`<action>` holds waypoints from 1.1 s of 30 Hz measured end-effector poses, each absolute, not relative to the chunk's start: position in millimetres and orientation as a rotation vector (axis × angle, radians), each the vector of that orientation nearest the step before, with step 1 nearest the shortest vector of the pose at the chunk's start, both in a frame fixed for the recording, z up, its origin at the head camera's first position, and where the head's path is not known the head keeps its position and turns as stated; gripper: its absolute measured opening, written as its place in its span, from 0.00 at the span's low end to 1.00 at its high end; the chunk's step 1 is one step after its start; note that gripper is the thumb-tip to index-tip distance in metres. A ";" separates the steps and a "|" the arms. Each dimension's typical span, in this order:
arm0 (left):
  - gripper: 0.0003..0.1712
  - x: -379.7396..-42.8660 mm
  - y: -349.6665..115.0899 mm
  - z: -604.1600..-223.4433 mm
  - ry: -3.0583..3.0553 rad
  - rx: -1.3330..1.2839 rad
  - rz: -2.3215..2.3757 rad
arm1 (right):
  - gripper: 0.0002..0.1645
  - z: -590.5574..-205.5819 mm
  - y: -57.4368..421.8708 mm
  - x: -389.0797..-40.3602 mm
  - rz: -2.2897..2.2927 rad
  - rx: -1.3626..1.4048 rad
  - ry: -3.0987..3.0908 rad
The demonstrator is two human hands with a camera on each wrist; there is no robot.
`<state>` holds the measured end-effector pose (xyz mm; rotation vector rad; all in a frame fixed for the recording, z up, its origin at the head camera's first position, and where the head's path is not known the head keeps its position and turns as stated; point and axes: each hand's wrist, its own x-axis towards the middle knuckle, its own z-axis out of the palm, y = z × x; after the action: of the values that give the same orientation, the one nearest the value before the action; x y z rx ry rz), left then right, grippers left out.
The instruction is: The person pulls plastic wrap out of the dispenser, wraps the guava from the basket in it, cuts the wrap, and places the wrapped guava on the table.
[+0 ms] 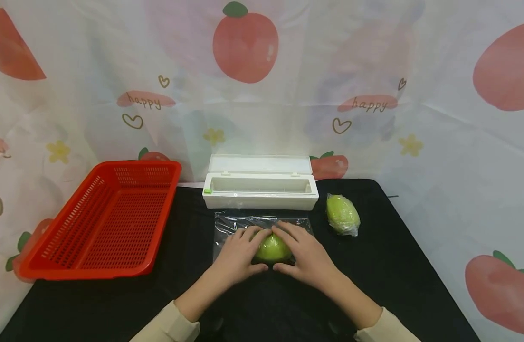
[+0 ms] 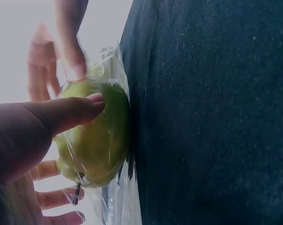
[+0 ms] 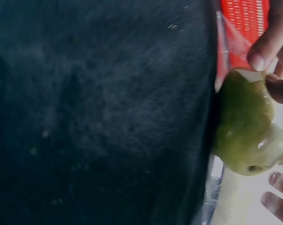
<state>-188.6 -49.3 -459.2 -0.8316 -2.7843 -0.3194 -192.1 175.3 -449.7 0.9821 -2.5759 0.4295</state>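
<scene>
A green pear (image 1: 272, 249) lies at the middle of the black table on a sheet of clear plastic wrap (image 1: 223, 229). My left hand (image 1: 239, 252) holds its left side, and my right hand (image 1: 308, 254) its right side. In the left wrist view, the left thumb lies across the pear (image 2: 92, 145), whose dark stem shows under the film. There the right hand (image 2: 70, 40) touches the pear's far end. From the right wrist, film covers part of the pear (image 3: 244, 124), and the left thumb presses its upper end. Some fingertips are hidden behind the fruit.
Behind the sheet stands a white wrap dispenser box (image 1: 262, 202) with its lid raised. A film-wrapped green fruit (image 1: 343, 214) lies to the right. On the left sits a red plastic basket (image 1: 95, 274). A fruit-print curtain (image 1: 287, 128) hangs behind the table.
</scene>
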 end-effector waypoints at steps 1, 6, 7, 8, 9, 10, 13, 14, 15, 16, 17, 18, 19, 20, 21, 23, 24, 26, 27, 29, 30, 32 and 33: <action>0.51 -189.4 -50.6 -459.7 -2.790 -0.829 -0.327 | 0.54 -451.4 173.7 -193.7 0.401 0.986 -2.613; 0.51 -194.6 -56.8 -464.0 -2.780 -0.838 -0.391 | 0.55 -454.5 169.4 -203.6 0.390 0.964 -2.689; 0.51 -195.5 -58.0 -464.4 -2.770 -0.841 -0.404 | 0.54 -454.1 168.9 -206.5 0.392 0.969 -2.693; 0.51 -196.0 -59.3 -464.7 -2.753 -0.843 -0.417 | 0.54 -453.5 168.4 -209.4 0.396 0.977 -2.699; 0.52 -196.3 -60.5 -464.8 -2.735 -0.843 -0.425 | 0.54 -452.8 168.3 -212.7 0.401 0.991 -2.707; 0.51 -196.5 -61.4 -464.9 -2.713 -0.843 -0.431 | 0.53 -451.9 168.4 -215.9 0.408 1.005 -2.720; 0.50 -194.1 -62.4 -462.0 -2.645 -0.833 -0.459 | 0.52 -448.6 170.4 -225.3 0.437 1.044 -2.780; 0.48 -192.9 -62.1 -460.7 -2.621 -0.826 -0.471 | 0.52 -447.2 171.2 -228.1 0.453 1.058 -2.804; 0.47 -191.3 -61.3 -459.1 -2.598 -0.821 -0.481 | 0.52 -445.6 171.9 -231.1 0.469 1.075 -2.825; 0.46 -190.0 -60.5 -457.8 -2.577 -0.821 -0.485 | 0.51 -444.2 172.3 -234.0 0.486 1.089 -2.847; 0.46 -188.8 -59.1 -456.8 -2.558 -0.824 -0.486 | 0.50 -442.6 172.7 -237.1 0.506 1.106 -2.863; 0.46 -188.3 -57.4 -456.6 -2.545 -0.830 -0.475 | 0.50 -441.3 173.1 -240.2 0.525 1.120 -2.879; 0.46 -187.9 -55.8 -456.2 -2.539 -0.838 -0.461 | 0.49 -439.4 172.9 -243.4 0.548 1.136 -2.896; 0.47 -187.8 -54.1 -456.1 -2.544 -0.847 -0.442 | 0.48 -438.1 172.8 -246.8 0.568 1.154 -2.912; 0.49 -188.3 -52.4 -456.6 -2.553 -0.860 -0.418 | 0.48 -437.1 172.7 -250.1 0.587 1.177 -2.924; 0.52 -190.6 -49.5 -457.9 -2.598 -0.871 -0.373 | 0.47 -435.8 173.1 -256.8 0.628 1.211 -2.954; 0.54 -192.1 -48.5 -458.3 -2.625 -0.870 -0.354 | 0.46 -435.3 173.1 -259.5 0.653 1.225 -2.971; 0.56 -195.4 -47.0 -459.4 -2.690 -0.865 -0.330 | 0.46 -435.4 173.6 -265.0 0.711 1.260 -2.997; 0.57 -197.3 -46.6 -460.4 -2.716 -0.863 -0.322 | 0.46 -435.5 173.8 -267.3 0.734 1.278 -3.006; 0.58 -201.0 -45.8 -462.1 -2.761 -0.862 -0.316 | 0.45 -436.1 174.6 -271.3 0.772 1.295 -3.027; 0.59 -202.6 -45.5 -463.3 -2.776 -0.867 -0.316 | 0.45 -436.5 175.2 -272.9 0.782 1.298 -3.041; 0.60 -205.8 -44.9 -465.2 -2.793 -0.877 -0.320 | 0.44 -437.1 176.5 -275.7 0.786 1.302 -3.065; 0.61 -207.5 -44.7 -466.1 -2.796 -0.879 -0.326 | 0.44 -437.0 177.1 -276.9 0.784 1.300 -3.077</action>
<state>-207.5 -44.7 -466.1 -0.8790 -2.7957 -0.3259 -276.9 177.1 -437.0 1.3003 -3.0769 0.7839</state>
